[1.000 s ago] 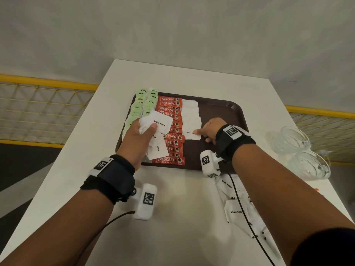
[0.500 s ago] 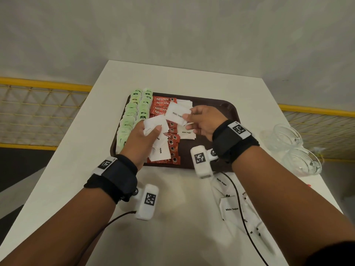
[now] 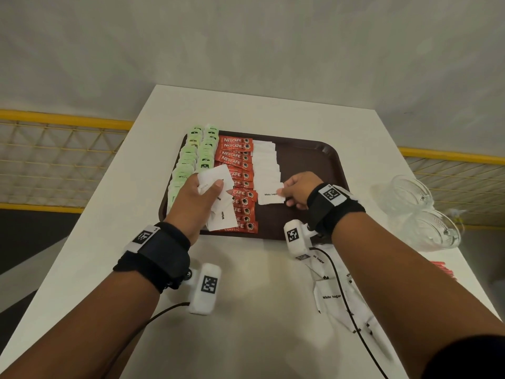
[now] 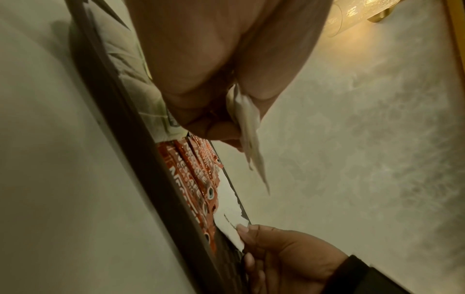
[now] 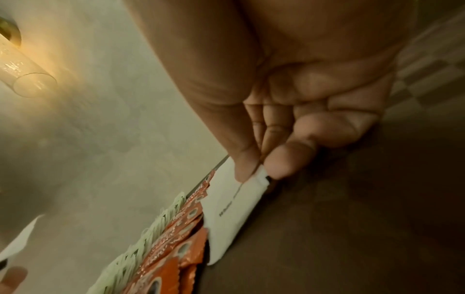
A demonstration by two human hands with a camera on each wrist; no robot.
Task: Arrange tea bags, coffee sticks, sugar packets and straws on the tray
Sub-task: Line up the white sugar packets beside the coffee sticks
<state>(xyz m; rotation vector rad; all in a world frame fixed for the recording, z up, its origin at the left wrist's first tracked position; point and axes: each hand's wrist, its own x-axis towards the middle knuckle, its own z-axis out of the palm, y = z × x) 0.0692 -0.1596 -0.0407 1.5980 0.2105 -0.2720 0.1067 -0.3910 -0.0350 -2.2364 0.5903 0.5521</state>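
Centrally, right hand [image 3: 296, 190] pinched white "White Sugar" packet [image 3: 270, 195] flat at near end of white row on brown tray [image 3: 314, 160]; left hand [image 3: 196, 203] gripped fanned spare packets [image 3: 218, 198], centre-left.

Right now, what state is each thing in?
left hand: grips spare sugar packets above tray
right hand: pinches one sugar packet, low over tray
tray: tea, coffee, sugar columns laid; right part bare
loose sugar packets: on table
glass cups: on table
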